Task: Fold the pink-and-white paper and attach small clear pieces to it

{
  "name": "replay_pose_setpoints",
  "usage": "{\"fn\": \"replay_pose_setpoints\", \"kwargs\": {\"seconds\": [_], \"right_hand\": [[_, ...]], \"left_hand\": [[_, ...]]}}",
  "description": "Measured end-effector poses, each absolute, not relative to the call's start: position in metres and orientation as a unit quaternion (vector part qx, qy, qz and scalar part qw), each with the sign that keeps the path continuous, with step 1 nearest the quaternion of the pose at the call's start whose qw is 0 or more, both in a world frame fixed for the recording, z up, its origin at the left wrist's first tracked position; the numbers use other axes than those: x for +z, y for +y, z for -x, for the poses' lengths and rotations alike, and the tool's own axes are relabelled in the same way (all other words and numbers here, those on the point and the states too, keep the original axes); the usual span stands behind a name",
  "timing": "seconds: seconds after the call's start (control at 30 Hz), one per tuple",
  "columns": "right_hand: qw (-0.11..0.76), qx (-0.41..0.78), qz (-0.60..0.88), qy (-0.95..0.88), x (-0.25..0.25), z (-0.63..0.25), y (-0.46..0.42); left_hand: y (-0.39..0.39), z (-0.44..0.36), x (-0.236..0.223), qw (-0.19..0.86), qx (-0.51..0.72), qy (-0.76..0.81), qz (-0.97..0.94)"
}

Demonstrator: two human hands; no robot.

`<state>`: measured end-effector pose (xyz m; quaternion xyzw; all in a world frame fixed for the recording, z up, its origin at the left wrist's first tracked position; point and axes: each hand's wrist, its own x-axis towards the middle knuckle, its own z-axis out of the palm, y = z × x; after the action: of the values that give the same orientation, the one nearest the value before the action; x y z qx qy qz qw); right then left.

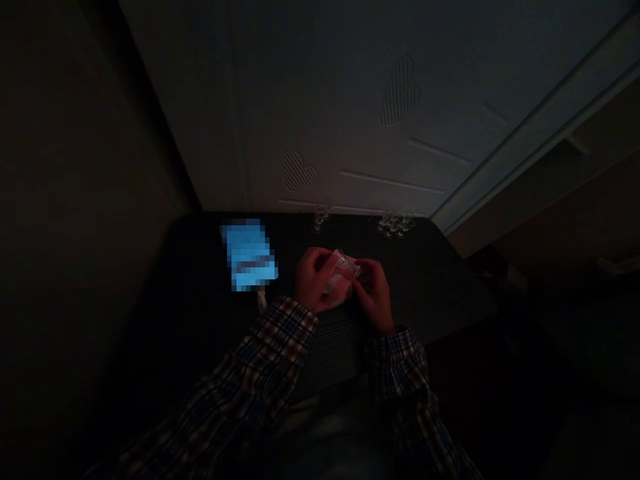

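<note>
Head view: nearest, two plaid sleeves (285, 333) reach in from the 7 and 5 o'clock sides over a dark tabletop (430, 287). The left hand (311, 277) has its grip curled closed around the left side of a crinkly, pinkish packet (343, 288). The right hand (377, 300) has its grip bent partway, fingertips at the packet's right edge; it is too dim to tell whether they pinch it. The packet sits between the hands, at the middle of the picture.

The film looks thin and slippery, so a steady, light left grip would serve best, without squashing what is inside. The right fingertips would do well with small, slow movements close to the edge, kept low over the tabletop so that anything loose lands there.

From the packet, a bright, blurred-out screen (250, 253) lies toward 10 o'clock, a pale cable end (262, 301) at its near edge. Farther off are a small cluster of clear pieces (321, 217) at 11 o'clock and a larger clear cluster (395, 225) between 1 and 2. Behind stands a pale panel (330, 87) with ribbed hearts (300, 172).
</note>
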<state>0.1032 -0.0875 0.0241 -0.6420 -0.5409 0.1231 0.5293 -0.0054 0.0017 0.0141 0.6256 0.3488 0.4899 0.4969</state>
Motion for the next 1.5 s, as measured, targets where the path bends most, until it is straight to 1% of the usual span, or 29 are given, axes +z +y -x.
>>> {"fn": "replay_pose_setpoints", "kwargs": {"seconds": [0.2, 0.47, 0.83, 1.13, 1.3, 1.5], "right_hand": [[0.532, 0.083, 0.658, -0.527, 0.0214, -0.1056, -0.0852], [0.524, 0.076, 0.669, -0.522, 0.0169, -0.1112, -0.0849], [0.549, 0.111, 0.662, -0.498, 0.0235, -0.108, -0.0888], [0.525, 0.12, 0.679, -0.498, 0.0245, -0.108, -0.0906], [0.536, 0.134, 0.664, -0.504, 0.0238, -0.1063, -0.09], [0.519, 0.154, 0.664, -0.517, 0.0212, -0.1061, -0.0878]], "left_hand": [[0.0032, 0.0045, 0.0122, 0.507, 0.49, 0.345, -0.62], [0.0017, 0.0041, 0.0133, 0.526, 0.494, 0.337, -0.605], [-0.0016, 0.0038, 0.0169, 0.526, 0.492, 0.312, -0.619], [-0.0013, 0.0049, 0.0168, 0.527, 0.472, 0.317, -0.631], [0.0006, 0.0049, 0.0154, 0.523, 0.486, 0.334, -0.616], [0.0017, 0.0044, 0.0144, 0.545, 0.48, 0.341, -0.596]]}}
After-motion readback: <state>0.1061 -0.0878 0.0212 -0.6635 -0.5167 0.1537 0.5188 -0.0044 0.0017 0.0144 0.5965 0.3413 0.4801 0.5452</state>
